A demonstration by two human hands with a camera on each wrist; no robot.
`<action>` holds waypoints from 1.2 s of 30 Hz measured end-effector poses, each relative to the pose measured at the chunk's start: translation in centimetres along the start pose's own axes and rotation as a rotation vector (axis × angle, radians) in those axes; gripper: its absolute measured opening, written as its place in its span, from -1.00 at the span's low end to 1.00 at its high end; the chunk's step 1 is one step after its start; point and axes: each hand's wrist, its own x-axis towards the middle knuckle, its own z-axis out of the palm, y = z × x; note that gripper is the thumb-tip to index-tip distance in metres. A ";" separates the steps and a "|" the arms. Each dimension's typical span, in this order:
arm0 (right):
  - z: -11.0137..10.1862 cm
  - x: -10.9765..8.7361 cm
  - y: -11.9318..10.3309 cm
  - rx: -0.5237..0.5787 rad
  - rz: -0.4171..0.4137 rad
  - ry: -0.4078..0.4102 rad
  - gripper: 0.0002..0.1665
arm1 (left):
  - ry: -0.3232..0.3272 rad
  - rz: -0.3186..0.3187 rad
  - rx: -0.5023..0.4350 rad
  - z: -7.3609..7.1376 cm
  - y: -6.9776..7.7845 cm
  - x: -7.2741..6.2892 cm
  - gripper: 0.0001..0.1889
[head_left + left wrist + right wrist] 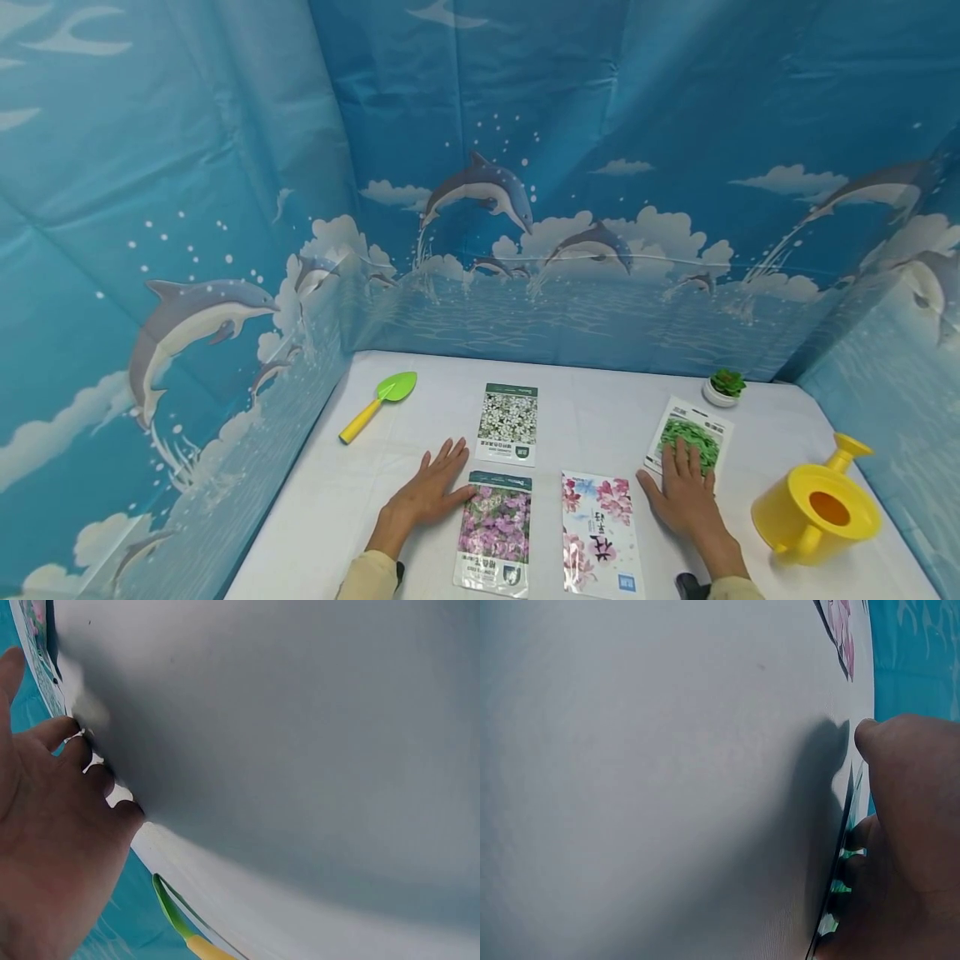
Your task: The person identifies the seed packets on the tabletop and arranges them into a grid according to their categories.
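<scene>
My left hand (430, 492) is on the white table, fingers extended, with its thumb at the left edge of a seed packet with purple flowers (495, 529). A seed packet with white flowers (508, 423) lies just beyond its fingertips to the right. In the left wrist view the left hand (60, 817) shows its fingertips at the tabletop. My right hand (684, 496) lies with extended fingers over the lower part of a seed packet with green leaves (705, 421), hiding some of it. Between the hands is a packet with pink blossoms (602, 533).
A toy trowel (381, 406) with a green blade and yellow handle lies at the left. On the right stand a yellow watering can (787, 508) and a small potted succulent (724, 390). A blue dolphin-print curtain (570, 317) surrounds the white table (592, 396).
</scene>
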 end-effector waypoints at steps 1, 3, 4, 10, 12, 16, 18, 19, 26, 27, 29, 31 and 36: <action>0.0 0.0 0.0 -0.003 -0.001 -0.003 0.15 | -0.002 -0.002 0.002 0.1 0.0 0.0 -0.19; 0.1 0.2 -0.1 -0.006 -0.007 -0.002 0.14 | -0.003 -0.006 0.007 0.1 -0.1 0.0 -0.18; 0.1 0.2 -0.2 -0.007 -0.008 -0.004 0.14 | -0.002 -0.006 0.009 0.2 -0.1 0.0 -0.18; 0.5 0.4 -0.6 -0.026 -0.027 0.020 0.11 | 0.003 -0.006 0.007 0.2 -0.2 0.0 -0.20; 0.6 0.4 -0.7 -0.032 -0.035 0.033 0.11 | 0.004 -0.004 0.004 0.3 -0.2 0.0 -0.20; 0.6 0.5 -1.2 -0.039 -0.047 0.042 0.11 | 0.007 0.002 -0.001 0.3 -0.3 0.0 -0.20; 0.6 0.6 -1.4 -0.034 -0.059 0.047 0.11 | 0.008 0.003 -0.001 0.3 -0.3 -0.1 -0.21; 0.5 0.7 -1.6 -0.036 -0.064 0.049 0.11 | 0.009 0.004 -0.001 0.3 -0.3 -0.1 -0.21; 0.6 0.8 -2.2 -0.037 -0.091 0.053 0.08 | 0.022 0.005 0.007 0.5 -0.5 -0.1 -0.21; 0.6 0.8 -2.2 -0.036 -0.095 0.058 0.07 | 0.021 0.004 0.010 0.5 -0.5 0.0 -0.21; 0.7 0.9 -2.4 -0.032 -0.106 0.074 0.07 | 0.024 0.004 0.012 0.6 -0.6 0.0 -0.21; 0.8 1.0 -2.4 -0.030 -0.118 0.093 0.07 | 0.026 0.005 0.011 0.7 -0.6 0.0 -0.21; 1.1 1.1 -2.3 -0.015 -0.140 0.106 0.11 | 0.025 0.005 0.001 0.7 -0.6 0.0 -0.20</action>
